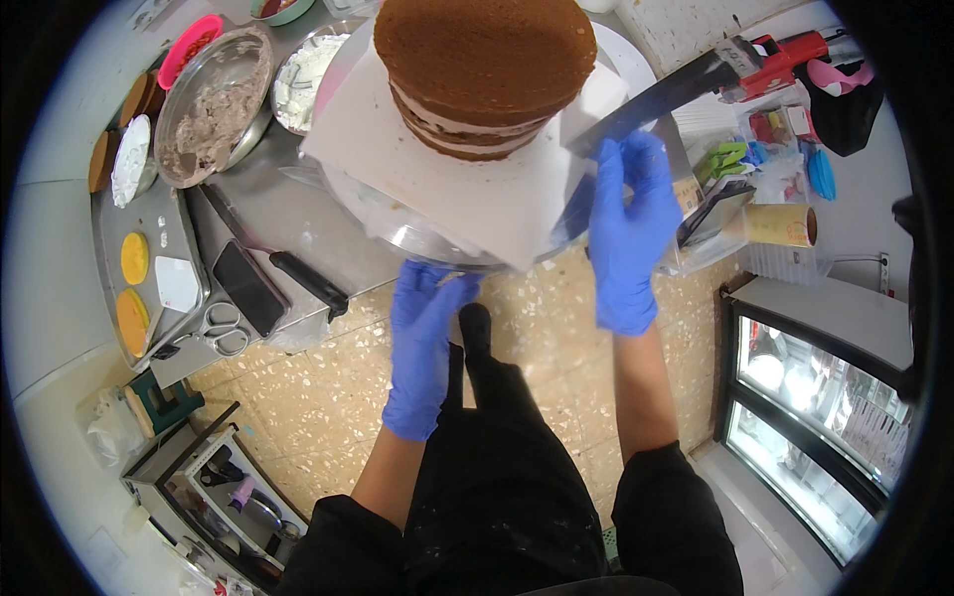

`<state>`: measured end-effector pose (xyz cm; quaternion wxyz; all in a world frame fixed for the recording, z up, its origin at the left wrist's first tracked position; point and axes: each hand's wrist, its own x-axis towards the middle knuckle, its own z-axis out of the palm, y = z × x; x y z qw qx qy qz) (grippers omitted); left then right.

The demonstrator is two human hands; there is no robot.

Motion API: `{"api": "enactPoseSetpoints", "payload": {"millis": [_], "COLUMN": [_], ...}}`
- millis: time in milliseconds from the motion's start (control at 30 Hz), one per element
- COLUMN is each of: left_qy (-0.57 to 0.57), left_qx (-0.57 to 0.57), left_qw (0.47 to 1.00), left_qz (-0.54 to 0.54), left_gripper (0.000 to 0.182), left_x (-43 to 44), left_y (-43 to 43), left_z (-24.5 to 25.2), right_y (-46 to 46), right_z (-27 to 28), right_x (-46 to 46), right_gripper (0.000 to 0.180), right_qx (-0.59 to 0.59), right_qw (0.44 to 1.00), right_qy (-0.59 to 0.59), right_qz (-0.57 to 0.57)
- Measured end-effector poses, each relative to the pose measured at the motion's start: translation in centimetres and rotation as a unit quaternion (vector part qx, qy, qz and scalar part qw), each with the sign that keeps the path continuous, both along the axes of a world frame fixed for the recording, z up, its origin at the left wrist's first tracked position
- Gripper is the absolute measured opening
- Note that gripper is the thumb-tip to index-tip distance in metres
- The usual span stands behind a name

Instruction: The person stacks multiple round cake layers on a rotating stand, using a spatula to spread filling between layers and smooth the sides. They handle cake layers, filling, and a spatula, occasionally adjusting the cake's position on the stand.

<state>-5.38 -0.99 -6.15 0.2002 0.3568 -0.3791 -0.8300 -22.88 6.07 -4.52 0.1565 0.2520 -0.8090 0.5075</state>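
Note:
A round, brown layered cake point(484, 71) with pale brown filling stands on a white sheet point(462, 208). Beneath the sheet is a round metal turntable or stand point(417, 242). My left hand point(425, 350), in a blue glove, is at its front rim; the fingertips are partly hidden there. My blue-gloved right hand point(633, 231) is at the right side, thumb and fingers apart with nothing visible between them. Just beyond its fingertips lies the end of a dark flat bar point(656, 97); whether they touch, I cannot tell.
Left on the steel counter are a bowl of brown cream point(216, 112), a bowl of white cream point(302, 86), a black-handled knife point(309, 283), a phone point(251, 287), scissors point(223, 328) and a tray point(175, 223). A red tool point(782, 67) and cardboard tube point(779, 225) lie right.

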Motion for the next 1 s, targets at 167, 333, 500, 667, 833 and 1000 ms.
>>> {"api": "enactPoseSetpoints", "payload": {"millis": [167, 333, 500, 667, 833, 1000], "left_qy": [0.000, 0.005, 0.045, -0.108, -0.160, -0.160], "left_qx": [-0.063, -0.039, 0.023, 0.022, -0.001, 0.028], "left_qw": [0.994, 0.993, 0.995, 0.975, 0.966, 0.958], "left_qz": [0.092, 0.110, 0.091, 0.193, 0.204, 0.235], "left_gripper": [0.038, 0.034, 0.032, 0.026, 0.024, 0.023], "left_x": [0.5, 0.6, 1.5, 10.0, 18.9, 22.4], "left_y": [-1.8, -2.5, -2.2, -2.7, -1.7, -2.7], "left_z": [-0.5, -0.9, -2.1, -3.1, -3.8, -3.0], "right_y": [-0.6, 0.4, 2.4, -3.2, -13.9, -19.3], "right_z": [-0.9, -1.0, 0.3, -2.6, -6.2, -7.3], "right_x": [0.8, 3.0, 12.1, 17.8, 17.1, 21.6], "right_gripper": [0.014, 0.017, 0.014, 0.015, 0.028, 0.032], "right_qx": [-0.054, -0.116, 0.037, 0.178, 0.429, 0.420], "right_qw": [0.996, 0.990, 0.990, 0.950, 0.877, 0.837], "right_qy": [-0.065, -0.054, -0.003, -0.021, 0.018, 0.085], "right_qz": [0.000, -0.052, 0.134, 0.256, 0.215, 0.340]}}
